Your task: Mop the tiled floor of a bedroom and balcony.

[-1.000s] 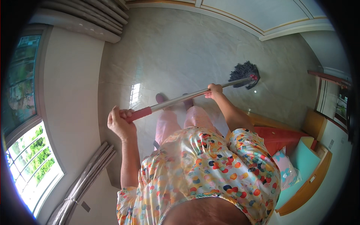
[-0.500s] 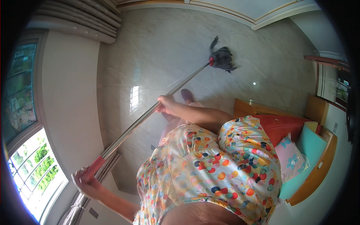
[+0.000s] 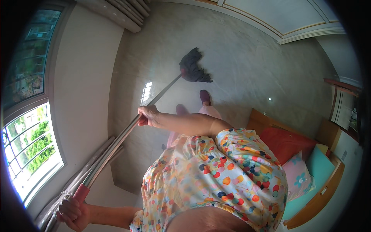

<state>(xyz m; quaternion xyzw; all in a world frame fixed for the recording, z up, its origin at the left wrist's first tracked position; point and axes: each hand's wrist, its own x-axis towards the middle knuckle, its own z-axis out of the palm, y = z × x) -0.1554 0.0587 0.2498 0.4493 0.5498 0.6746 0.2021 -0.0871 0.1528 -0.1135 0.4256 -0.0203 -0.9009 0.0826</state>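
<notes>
A mop with a long metal pole (image 3: pixel 116 143) slants from the lower left up to its dark grey strand head (image 3: pixel 192 66), which lies on the tiled floor ahead of my feet. My left hand (image 3: pixel 72 212) is wrapped round the red grip (image 3: pixel 81 193) at the pole's top end, beside the curtain. Farther down, my right hand (image 3: pixel 148 115) is closed round the bare metal pole, with that forearm crossing in front of my body. A red collar (image 3: pixel 183 72) joins the pole to the strands.
Pale glossy tiles (image 3: pixel 239 69) cover the floor. On the left are a barred window (image 3: pixel 33 143) and gathered curtains (image 3: pixel 112 11). White cabinet panels (image 3: pixel 270 17) line the far side. At right stands a wooden bed (image 3: pixel 324 193) with a red cover (image 3: pixel 288 143) and a flowered pillow (image 3: pixel 297 174).
The mop head has swept left across the floor, its strands now fanned to the right. Both hands have shifted left and downward with the pole, and the view has turned slightly.
</notes>
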